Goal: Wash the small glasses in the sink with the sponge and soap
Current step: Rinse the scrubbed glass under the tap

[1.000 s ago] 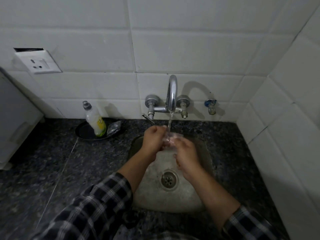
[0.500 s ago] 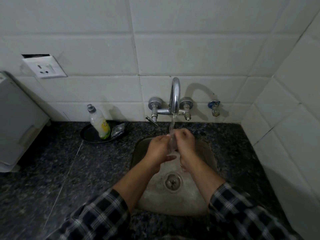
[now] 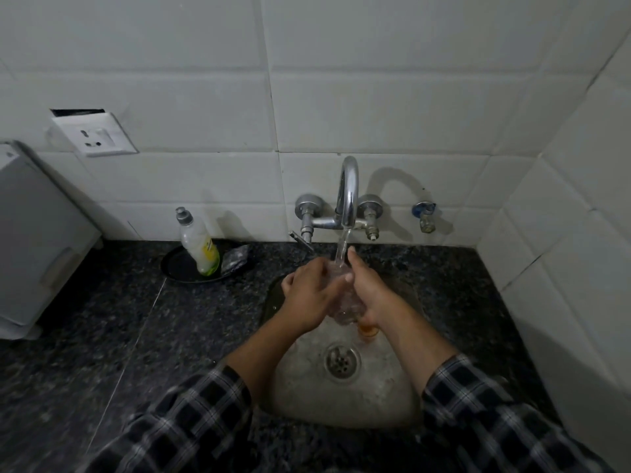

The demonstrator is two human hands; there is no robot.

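Note:
A small clear glass [image 3: 345, 300] is held over the steel sink [image 3: 382, 397], under water running from the tap [image 3: 348, 192]. My left hand [image 3: 309, 295] wraps around its left side. My right hand [image 3: 370, 291] grips its right side, fingers reaching up beside the water stream. A small orange-tinted thing [image 3: 368, 331] shows in the sink below my right hand; what it is I cannot tell. The soap bottle [image 3: 198, 242] stands on a dark dish [image 3: 177, 268] left of the sink, with a crumpled grey scrubber [image 3: 235, 257] beside it.
Dark speckled stone counter [image 3: 102, 336] surrounds the sink. A grey appliance [image 3: 37, 233] stands at the far left under a wall socket [image 3: 94, 134]. A second small tap [image 3: 425, 216] sticks out of the tiled wall at the right. Tiled wall closes the right side.
Both hands turned the glass under the water and now cup it from either side. My view shifted a little, so the sink sits slightly right in the frame.

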